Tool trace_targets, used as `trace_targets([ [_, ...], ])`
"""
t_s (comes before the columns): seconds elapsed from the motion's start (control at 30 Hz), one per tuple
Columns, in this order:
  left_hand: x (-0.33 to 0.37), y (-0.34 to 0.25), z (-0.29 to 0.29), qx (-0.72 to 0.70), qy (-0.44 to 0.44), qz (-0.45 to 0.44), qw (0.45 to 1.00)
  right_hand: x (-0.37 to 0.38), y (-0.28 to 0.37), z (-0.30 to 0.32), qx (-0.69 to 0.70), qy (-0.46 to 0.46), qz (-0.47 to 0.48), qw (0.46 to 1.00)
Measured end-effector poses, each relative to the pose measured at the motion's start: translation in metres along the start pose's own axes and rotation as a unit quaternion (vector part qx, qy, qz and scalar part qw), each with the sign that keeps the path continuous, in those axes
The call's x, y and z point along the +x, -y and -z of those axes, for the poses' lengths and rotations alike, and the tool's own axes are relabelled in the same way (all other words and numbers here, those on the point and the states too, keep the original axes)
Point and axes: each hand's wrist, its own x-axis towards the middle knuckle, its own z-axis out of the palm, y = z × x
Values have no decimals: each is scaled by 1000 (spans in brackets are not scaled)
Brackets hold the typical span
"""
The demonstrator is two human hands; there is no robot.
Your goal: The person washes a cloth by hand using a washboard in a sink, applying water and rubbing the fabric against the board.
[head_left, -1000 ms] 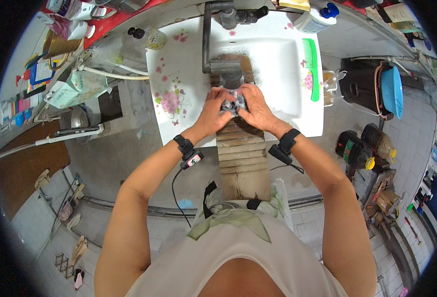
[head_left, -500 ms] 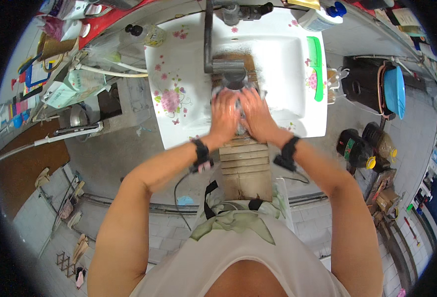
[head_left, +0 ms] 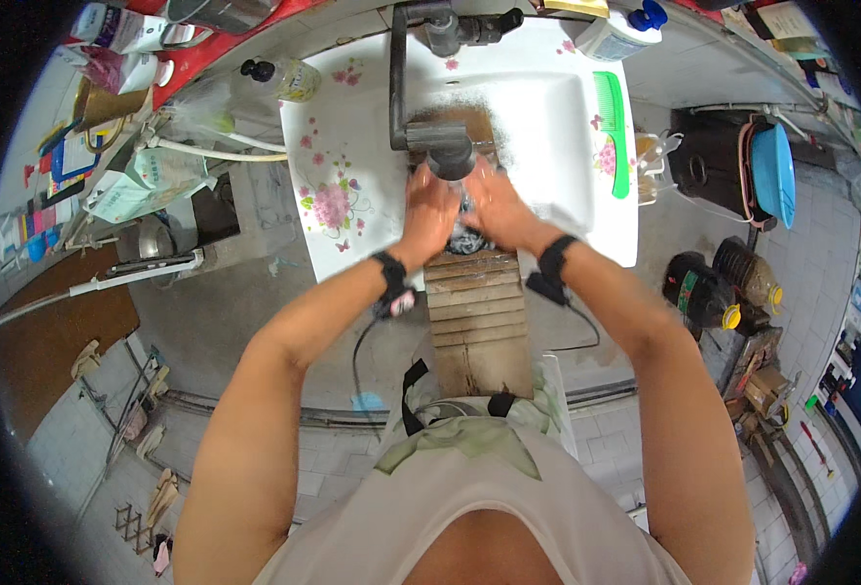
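Observation:
A wooden washboard (head_left: 477, 307) with ridges slopes out of the white flowered sink (head_left: 557, 127) toward my body. On its upper part lies a dark, wet, bunched cloth (head_left: 466, 240) with whitish suds or water on it. My left hand (head_left: 430, 210) is closed on the cloth's left side, and my right hand (head_left: 498, 210) on its right side. Both hands are wet and somewhat blurred, with some fingertips hidden by the dark faucet head (head_left: 451, 159) just above them. Water seems to run down between the hands. What the cloth is exactly cannot be made out.
A green comb (head_left: 612, 132) lies on the sink's right rim. A pump bottle (head_left: 289, 78) stands at the back left, a white bottle with a blue cap (head_left: 620, 34) at the back right. Dark jugs (head_left: 700, 292) and a black bin (head_left: 713, 166) are on the right.
My hands have drawn apart a little and their fingers have curled in from lying over the cloth. More of the dark cloth shows between and below them. The view has shifted slightly.

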Motion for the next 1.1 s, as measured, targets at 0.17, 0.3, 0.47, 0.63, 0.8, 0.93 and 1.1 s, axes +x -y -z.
trace_targets([
  [0.17, -15, 85, -10, 47, 66, 160, 984, 48, 36, -22, 1, 4, -65, 998],
  [0.3, -68, -22, 15, -81, -6, 12, 997, -48, 72, -6, 56, -55, -23, 997],
  [0.47, -12, 15, 18, 14, -5, 0, 1000, 10, 28, -12, -43, 17, 8, 999],
  [0.63, -21, 56, 13, -20, 65, 154, 986, 37, 41, -13, 75, 17, -87, 993],
  [0.8, -74, -39, 13, -62, -36, 66, 995, -52, 80, -14, 39, -44, -19, 998],
  [0.93, -10, 16, 3, 67, 18, 39, 997, 13, 24, -21, -118, 5, 15, 993],
  [1.1, 6, 14, 10, 43, 44, 201, 978, 28, 36, -1, 52, 4, -71, 996],
])
